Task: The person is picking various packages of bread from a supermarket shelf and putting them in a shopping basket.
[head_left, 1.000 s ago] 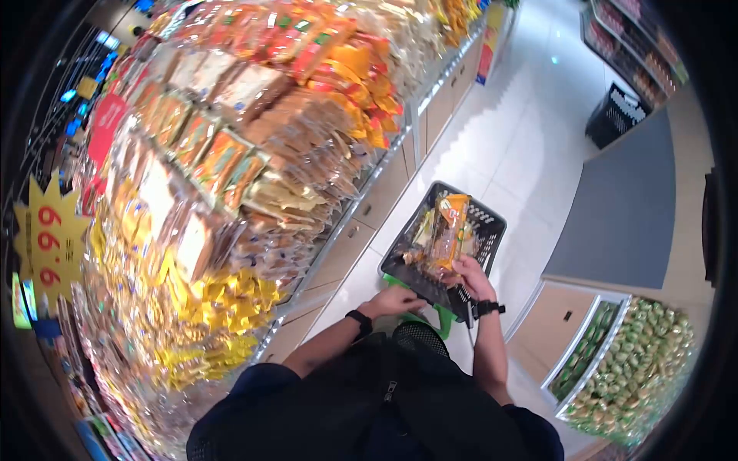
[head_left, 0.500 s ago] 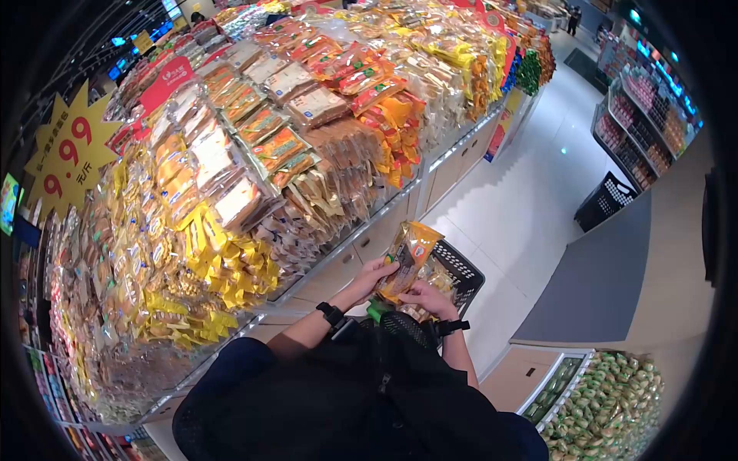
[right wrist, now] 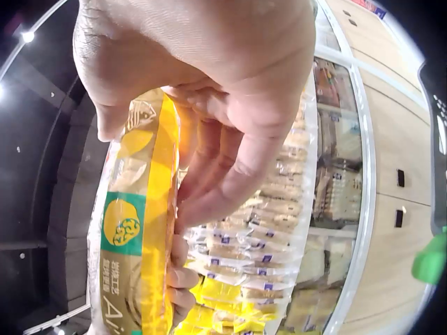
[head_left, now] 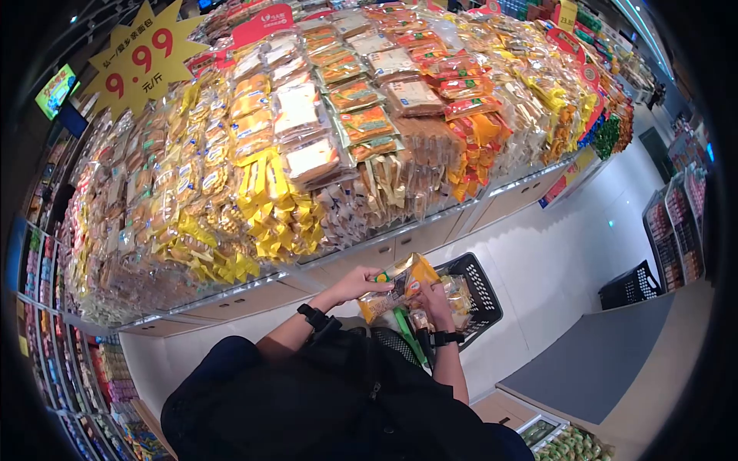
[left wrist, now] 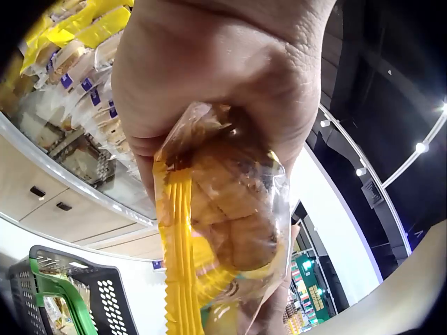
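Both hands hold a yellow-and-clear packet of bread (head_left: pixel 373 306) over the shopping basket. My left hand (head_left: pixel 355 286) grips one end in the head view, and my right hand (head_left: pixel 437 303) grips the other. Through the clear film in the left wrist view, brown bread pieces (left wrist: pixel 237 234) show beside a crimped yellow seam. The right wrist view has the printed side of the packet (right wrist: pixel 126 244), gold with a green square, between thumb and curled fingers. Below, the black basket (head_left: pixel 484 286) with its green handle (head_left: pixel 411 338) contains other clear-wrapped packets (head_left: pixel 459 300).
A long sloped display of packaged bread (head_left: pixel 307 154) runs across the front, over wooden cabinets (head_left: pixel 384 250). A star-shaped price sign (head_left: pixel 142 58) stands at the left. Another black basket (head_left: pixel 629 288) rests on the floor at right, near a grey panel (head_left: pixel 584 369).
The packet has come up out of the basket, first in the right hand, then with the left hand on it too. It is now turned between both hands. The head view has swung left.
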### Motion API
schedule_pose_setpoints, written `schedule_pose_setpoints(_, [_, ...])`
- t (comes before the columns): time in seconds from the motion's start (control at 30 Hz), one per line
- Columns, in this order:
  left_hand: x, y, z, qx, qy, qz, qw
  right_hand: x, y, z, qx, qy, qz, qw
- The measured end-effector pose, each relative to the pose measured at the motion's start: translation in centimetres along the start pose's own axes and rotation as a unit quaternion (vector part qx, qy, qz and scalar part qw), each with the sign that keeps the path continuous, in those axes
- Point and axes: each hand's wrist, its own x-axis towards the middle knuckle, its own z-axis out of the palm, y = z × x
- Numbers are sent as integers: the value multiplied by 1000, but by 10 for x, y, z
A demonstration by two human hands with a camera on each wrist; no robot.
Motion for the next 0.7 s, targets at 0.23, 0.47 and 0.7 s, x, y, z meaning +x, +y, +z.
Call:
schedule_pose_setpoints(0.23, [-40,-14,-39,-86,31,34,995,5,12,71,57,43,-20,997])
schedule_pose_setpoints(0.47, [-87,-25,-89,-252,59,42,965,10,7,141,131,116,-74,982])
schedule_pose_setpoints(0.7, [-123,-61,-115,-331,147,50,931,14,78,187,71,193,-83,975])
